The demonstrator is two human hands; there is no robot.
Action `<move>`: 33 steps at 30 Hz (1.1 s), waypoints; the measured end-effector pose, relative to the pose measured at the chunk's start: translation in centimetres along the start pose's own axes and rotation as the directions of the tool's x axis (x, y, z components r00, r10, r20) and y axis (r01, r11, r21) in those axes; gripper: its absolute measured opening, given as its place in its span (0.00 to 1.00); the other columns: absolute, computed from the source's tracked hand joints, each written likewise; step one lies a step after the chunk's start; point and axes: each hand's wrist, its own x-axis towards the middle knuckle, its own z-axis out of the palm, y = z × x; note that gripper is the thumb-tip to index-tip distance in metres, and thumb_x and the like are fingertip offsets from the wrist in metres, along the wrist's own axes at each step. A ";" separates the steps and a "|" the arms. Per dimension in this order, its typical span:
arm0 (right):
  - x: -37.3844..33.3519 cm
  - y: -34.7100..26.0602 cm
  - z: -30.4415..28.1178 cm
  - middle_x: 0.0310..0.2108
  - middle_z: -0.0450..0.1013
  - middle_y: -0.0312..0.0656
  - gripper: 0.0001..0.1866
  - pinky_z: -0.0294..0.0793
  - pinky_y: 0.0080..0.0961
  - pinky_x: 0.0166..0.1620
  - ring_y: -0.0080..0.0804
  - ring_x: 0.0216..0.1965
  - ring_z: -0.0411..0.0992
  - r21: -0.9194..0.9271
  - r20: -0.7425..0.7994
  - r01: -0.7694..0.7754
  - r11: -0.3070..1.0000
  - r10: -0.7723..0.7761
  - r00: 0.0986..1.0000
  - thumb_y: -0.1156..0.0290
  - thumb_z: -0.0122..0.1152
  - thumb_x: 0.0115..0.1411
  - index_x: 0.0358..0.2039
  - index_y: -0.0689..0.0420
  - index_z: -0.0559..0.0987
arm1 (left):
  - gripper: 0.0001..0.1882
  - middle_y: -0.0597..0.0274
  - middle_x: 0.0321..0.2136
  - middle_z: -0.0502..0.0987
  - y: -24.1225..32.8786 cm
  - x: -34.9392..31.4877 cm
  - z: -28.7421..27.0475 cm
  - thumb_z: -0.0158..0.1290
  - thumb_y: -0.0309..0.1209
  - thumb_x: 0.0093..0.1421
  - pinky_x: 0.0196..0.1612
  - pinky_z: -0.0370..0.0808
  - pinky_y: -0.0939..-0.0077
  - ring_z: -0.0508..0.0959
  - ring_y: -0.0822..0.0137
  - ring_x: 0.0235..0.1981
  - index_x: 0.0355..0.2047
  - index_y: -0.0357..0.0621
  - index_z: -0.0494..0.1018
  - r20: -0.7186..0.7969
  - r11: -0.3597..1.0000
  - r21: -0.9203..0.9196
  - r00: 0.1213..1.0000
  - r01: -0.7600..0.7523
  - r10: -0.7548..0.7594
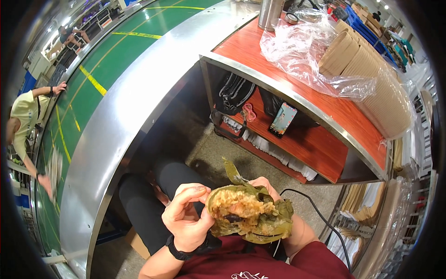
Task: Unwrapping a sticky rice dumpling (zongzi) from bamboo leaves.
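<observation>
Head view: one dumpling [248, 215], in the air before the torso, held between two bare hands; rice [238, 199] exposed on the upper left face, leaves [269, 236] opened round it below and at right, one leaf tip [229, 170] standing up beyond. Long axis: roughly left to right, right end slightly lower. Left hand [186, 218]: at the left end, nearer the bare rice, thumb and fingers pinched on the near-left edge; whether on leaf or rice, cannot be told. The dumpling lies directly to the right of this pinch. Right hand [264, 184]: behind the right half, bent round the leaves and bearing them, its fingers mostly hidden. Wristband [178, 250], black, on the left wrist. Shirt [302, 260], maroon, below; trousers [167, 176], dark, to the left. Cable [320, 216], black, right of the hands. Shelf [306, 151], red, beyond: phone [282, 119], lit; bow [249, 112], red; bag [233, 93], black. Countertop [241, 44], red, above it: steel flask [270, 15]; stacked cups [371, 88], brown, in clear plastic. Belt [116, 60], green, far left; co-worker [27, 116], pale top, one arm over it.
</observation>
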 end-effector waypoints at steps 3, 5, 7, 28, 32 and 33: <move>-0.7 -1.5 1.8 0.30 0.75 0.36 0.16 0.68 0.16 0.33 0.14 0.29 0.68 0.091 -0.059 0.089 0.992 -0.083 0.995 0.73 0.62 0.49 0.37 0.68 0.75 | 0.20 0.57 0.20 0.73 1.0 -0.1 0.9 0.53 0.13 0.37 0.34 0.72 0.75 0.74 0.64 0.29 0.36 0.32 0.68 -0.017 0.991 0.087 0.994 -0.103 0.105; -1.1 -1.9 2.1 0.31 0.76 0.38 0.17 0.68 0.17 0.33 0.16 0.30 0.69 0.251 -0.093 0.065 0.966 -0.042 0.995 0.72 0.63 0.49 0.38 0.68 0.75 | 0.19 0.60 0.15 0.72 2.1 -0.2 0.9 0.56 0.16 0.36 0.30 0.70 0.76 0.74 0.63 0.27 0.33 0.34 0.68 0.057 0.962 0.206 0.984 -0.180 0.172; -0.8 0.7 0.5 0.35 0.75 0.47 0.18 0.69 0.19 0.35 0.24 0.33 0.72 0.348 0.123 0.143 0.926 -0.196 0.973 0.70 0.64 0.48 0.35 0.70 0.75 | 0.17 0.63 0.15 0.73 2.5 -0.7 0.6 0.58 0.19 0.37 0.28 0.69 0.75 0.74 0.64 0.24 0.30 0.38 0.69 0.051 0.903 0.313 0.954 -0.295 0.294; -0.7 -1.6 5.0 0.18 0.67 0.49 0.14 0.63 0.29 0.16 0.39 0.13 0.65 0.636 0.193 0.504 0.584 -0.753 0.629 0.62 0.56 0.55 0.21 0.60 0.75 | 0.18 0.55 0.25 0.74 6.2 -3.2 0.5 0.54 0.34 0.49 0.32 0.60 0.61 0.71 0.55 0.27 0.37 0.47 0.58 0.343 0.969 -0.086 0.907 -0.230 0.246; -0.8 -3.1 3.4 0.16 0.62 0.42 0.14 0.52 0.26 0.18 0.30 0.14 0.58 0.462 0.511 -0.024 0.886 -0.245 0.824 0.72 0.66 0.40 0.21 0.68 0.72 | 0.18 0.54 0.24 0.70 6.5 -3.8 1.3 0.52 0.36 0.49 0.31 0.58 0.61 0.70 0.54 0.26 0.36 0.46 0.59 0.198 0.971 -0.038 0.950 -0.238 0.241; -0.5 -2.8 3.3 0.16 0.62 0.42 0.14 0.52 0.26 0.18 0.30 0.14 0.58 0.467 0.516 -0.028 0.884 -0.247 0.821 0.72 0.66 0.40 0.21 0.68 0.72 | 0.18 0.54 0.24 0.69 5.9 -3.5 1.3 0.52 0.36 0.49 0.31 0.58 0.61 0.69 0.53 0.27 0.35 0.46 0.58 0.146 0.942 -0.071 0.930 -0.329 0.336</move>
